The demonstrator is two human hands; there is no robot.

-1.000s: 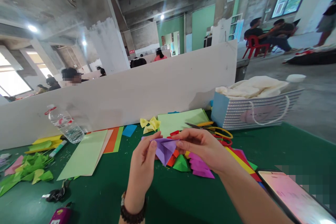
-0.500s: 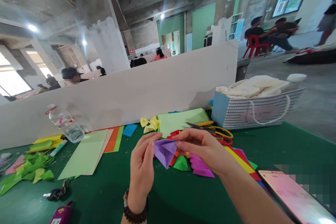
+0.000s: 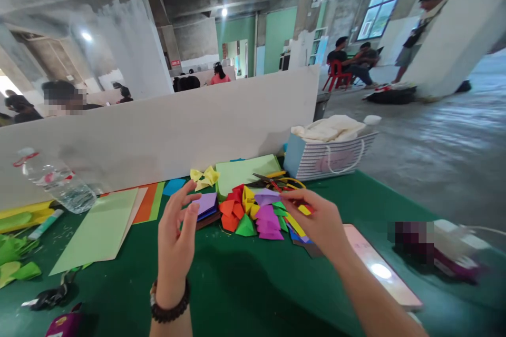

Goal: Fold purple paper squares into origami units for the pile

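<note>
A small purple folded paper piece is at the fingertips of my right hand, pinched by its right edge. It is over a pile of folded paper pieces: red ones, yellow ones, a green one and magenta ones. My left hand, with a beaded bracelet on the wrist, is raised with fingers apart and nothing in them. Just behind its fingertips lies a stack of square paper sheets, purple on top.
Scissors lie on light green sheets behind the pile. A phone and a striped paper bag are on the right. At left are a water bottle and more sheets. A white partition borders the green table.
My hands have moved apart. My left hand has let go of the purple folded paper, and my right hand has carried it right, over the pile. The camera view has turned right.
</note>
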